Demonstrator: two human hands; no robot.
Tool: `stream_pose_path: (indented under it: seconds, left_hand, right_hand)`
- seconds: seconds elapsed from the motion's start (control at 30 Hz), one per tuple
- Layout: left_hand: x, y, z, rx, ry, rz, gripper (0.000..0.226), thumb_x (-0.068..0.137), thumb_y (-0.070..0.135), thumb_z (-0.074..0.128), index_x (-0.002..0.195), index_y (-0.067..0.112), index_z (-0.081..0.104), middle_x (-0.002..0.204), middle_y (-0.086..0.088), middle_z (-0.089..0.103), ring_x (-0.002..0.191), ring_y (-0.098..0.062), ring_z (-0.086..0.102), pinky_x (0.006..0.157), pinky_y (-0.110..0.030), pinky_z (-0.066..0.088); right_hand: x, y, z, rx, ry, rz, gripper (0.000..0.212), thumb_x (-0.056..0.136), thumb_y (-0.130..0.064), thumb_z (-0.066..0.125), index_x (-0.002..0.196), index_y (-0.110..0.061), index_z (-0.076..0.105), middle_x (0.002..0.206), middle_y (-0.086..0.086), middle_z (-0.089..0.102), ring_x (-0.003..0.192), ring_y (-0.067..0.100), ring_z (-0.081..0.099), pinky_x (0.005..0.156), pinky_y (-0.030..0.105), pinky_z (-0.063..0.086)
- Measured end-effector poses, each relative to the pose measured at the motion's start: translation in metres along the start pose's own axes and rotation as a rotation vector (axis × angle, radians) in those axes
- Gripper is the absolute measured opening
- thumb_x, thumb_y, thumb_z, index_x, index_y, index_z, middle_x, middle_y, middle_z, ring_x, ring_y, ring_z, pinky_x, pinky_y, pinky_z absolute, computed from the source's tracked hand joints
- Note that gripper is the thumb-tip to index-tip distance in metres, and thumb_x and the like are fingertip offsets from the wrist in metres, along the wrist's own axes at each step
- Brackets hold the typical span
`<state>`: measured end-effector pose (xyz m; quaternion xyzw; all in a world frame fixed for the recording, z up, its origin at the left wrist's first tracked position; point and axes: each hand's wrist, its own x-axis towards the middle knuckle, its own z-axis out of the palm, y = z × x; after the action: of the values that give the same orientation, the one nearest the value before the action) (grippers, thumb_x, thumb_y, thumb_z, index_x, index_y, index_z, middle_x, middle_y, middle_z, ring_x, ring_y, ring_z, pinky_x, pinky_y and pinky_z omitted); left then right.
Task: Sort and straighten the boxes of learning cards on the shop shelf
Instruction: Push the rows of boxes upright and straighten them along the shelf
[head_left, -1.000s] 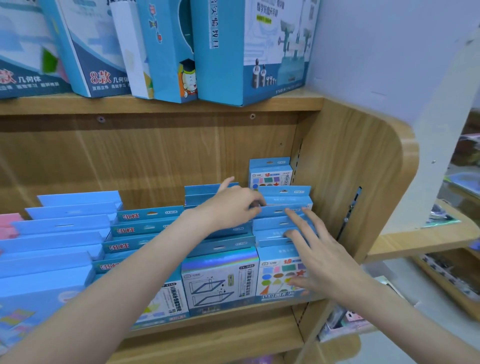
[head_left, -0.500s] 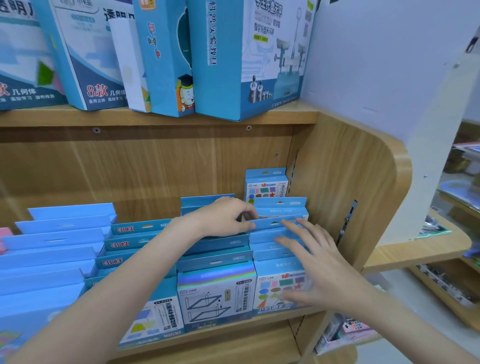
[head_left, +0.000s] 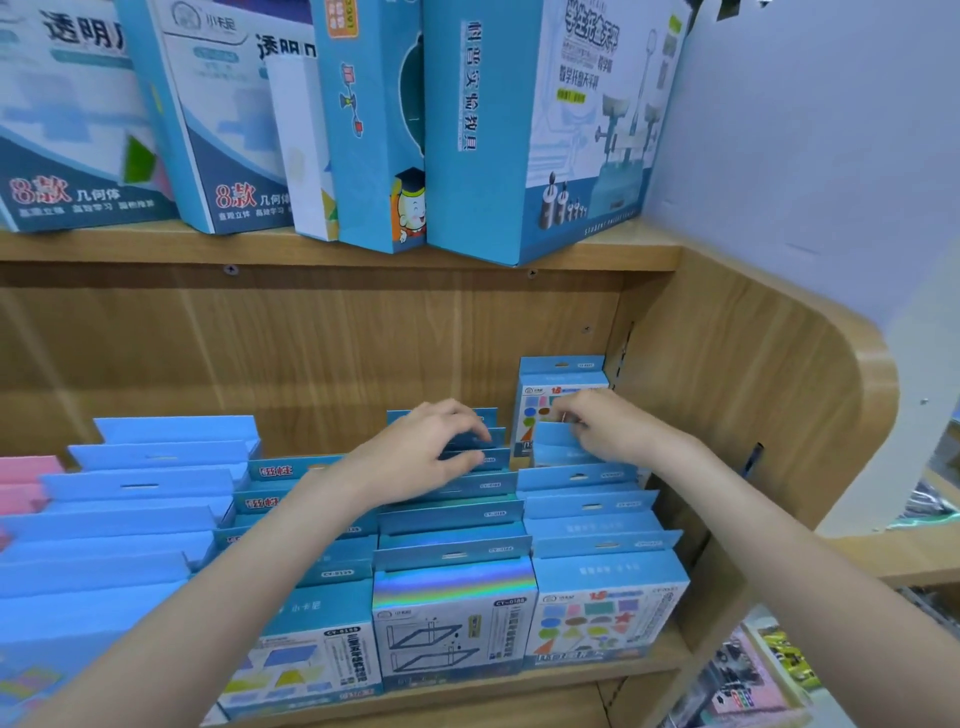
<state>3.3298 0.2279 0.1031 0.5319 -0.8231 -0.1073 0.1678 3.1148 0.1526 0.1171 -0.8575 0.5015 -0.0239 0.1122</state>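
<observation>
At the shelf's back right corner, the right hand (head_left: 605, 423) pinches a card box (head_left: 558, 448) to seat it in its row, while the left hand (head_left: 415, 452), fingers curled, steadies the tops of the middle row (head_left: 457, 519).

A wooden shelf (head_left: 597, 670) with a rounded side panel (head_left: 779, 395) at the right carries rows of small blue card boxes standing one behind another. The rightmost row (head_left: 597, 525) is fronted by a box printed with coloured shapes (head_left: 597, 618), the next by a box with a holographic top (head_left: 452, 623), then a row with red-lettered tabs (head_left: 270, 499), then plain blue boxes (head_left: 130, 499) and pink ones (head_left: 26, 483). The upper shelf board (head_left: 311, 249) bears tall blue teaching-kit boxes (head_left: 535, 130).
</observation>
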Motion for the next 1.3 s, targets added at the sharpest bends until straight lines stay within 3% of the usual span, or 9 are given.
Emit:
stream_pose_path:
  seconds: [0.3, 0.4, 0.5, 0.7, 0.8, 0.9, 1.0, 1.1, 1.3]
  left_hand:
    - [0.000, 0.000, 0.005, -0.033, 0.025, 0.014, 0.028, 0.095, 0.033, 0.046, 0.119, 0.022, 0.057, 0.130, 0.008, 0.044, 0.122, -0.007, 0.038, 0.100, -0.019, 0.026]
    - [0.005, 0.002, 0.004, -0.031, 0.054, 0.010, 0.028, 0.095, 0.033, 0.046, 0.119, 0.022, 0.056, 0.131, 0.007, 0.045, 0.122, -0.008, 0.038, 0.102, -0.024, 0.027]
    - [0.015, 0.006, 0.004, 0.024, 0.107, -0.001, 0.030, 0.095, 0.033, 0.045, 0.121, 0.023, 0.054, 0.131, 0.006, 0.045, 0.123, -0.012, 0.037, 0.107, -0.033, 0.023]
    - [0.026, 0.001, 0.007, 0.094, 0.065, -0.068, 0.031, 0.095, 0.036, 0.043, 0.123, 0.026, 0.052, 0.132, 0.008, 0.044, 0.122, -0.013, 0.036, 0.108, -0.036, 0.018]
    - [0.026, 0.002, 0.010, 0.079, 0.045, -0.088, 0.032, 0.095, 0.035, 0.042, 0.124, 0.025, 0.051, 0.134, 0.008, 0.043, 0.124, -0.014, 0.035, 0.109, -0.037, 0.017]
    - [0.027, 0.002, 0.008, 0.063, 0.062, -0.088, 0.030, 0.095, 0.035, 0.043, 0.123, 0.026, 0.052, 0.132, 0.008, 0.044, 0.122, -0.014, 0.036, 0.108, -0.036, 0.018]
    - [0.028, 0.002, 0.005, 0.042, 0.057, -0.092, 0.030, 0.095, 0.036, 0.043, 0.122, 0.028, 0.052, 0.132, 0.008, 0.044, 0.123, -0.014, 0.035, 0.108, -0.036, 0.017]
    - [0.027, 0.002, 0.007, 0.054, 0.015, -0.111, 0.032, 0.095, 0.037, 0.043, 0.124, 0.028, 0.051, 0.134, 0.009, 0.042, 0.125, -0.015, 0.032, 0.108, -0.037, 0.015]
    - [0.025, 0.001, 0.009, 0.032, -0.006, -0.116, 0.035, 0.095, 0.037, 0.042, 0.126, 0.024, 0.051, 0.136, 0.008, 0.040, 0.126, -0.014, 0.033, 0.108, -0.037, 0.019]
  right_hand:
    - [0.004, -0.012, -0.008, 0.138, -0.119, -0.138, 0.020, 0.093, -0.011, 0.049, 0.108, -0.019, 0.059, 0.108, 0.002, 0.062, 0.101, 0.016, 0.057, 0.084, 0.026, 0.047]
    - [0.016, -0.003, -0.019, 0.318, 0.065, -0.070, 0.017, 0.092, -0.020, 0.054, 0.108, -0.018, 0.059, 0.109, 0.004, 0.064, 0.102, 0.017, 0.060, 0.086, 0.029, 0.048]
    - [0.044, 0.000, -0.013, 0.194, 0.221, 0.057, 0.037, 0.093, -0.015, 0.049, 0.130, -0.013, 0.046, 0.135, 0.009, 0.047, 0.122, 0.025, 0.045, 0.095, 0.032, 0.039]
    - [0.067, 0.013, 0.001, -0.124, 0.167, 0.119, 0.073, 0.083, -0.013, 0.065, 0.143, -0.017, 0.023, 0.148, 0.011, 0.023, 0.135, 0.032, 0.021, 0.108, 0.051, 0.024]
    - [0.068, 0.015, 0.000, -0.223, 0.185, 0.120, 0.071, 0.081, -0.008, 0.066, 0.141, -0.017, 0.029, 0.149, 0.013, 0.022, 0.137, 0.035, 0.017, 0.109, 0.052, 0.019]
    - [0.071, 0.020, 0.000, -0.338, 0.176, 0.122, 0.052, 0.086, -0.007, 0.058, 0.134, -0.016, 0.040, 0.140, 0.012, 0.039, 0.135, 0.035, 0.021, 0.106, 0.052, 0.019]
    - [0.069, 0.022, -0.001, -0.295, 0.110, 0.084, 0.046, 0.086, -0.007, 0.058, 0.129, -0.014, 0.043, 0.128, 0.011, 0.053, 0.126, 0.031, 0.038, 0.102, 0.047, 0.029]
    - [0.065, 0.017, -0.007, -0.156, -0.008, 0.057, 0.045, 0.081, -0.007, 0.064, 0.123, -0.012, 0.048, 0.122, 0.010, 0.055, 0.109, 0.027, 0.054, 0.084, 0.037, 0.047]
    - [0.056, 0.006, -0.013, -0.101, -0.252, 0.010, 0.043, 0.078, -0.016, 0.070, 0.118, -0.019, 0.053, 0.118, 0.002, 0.055, 0.104, 0.018, 0.053, 0.085, 0.034, 0.048]
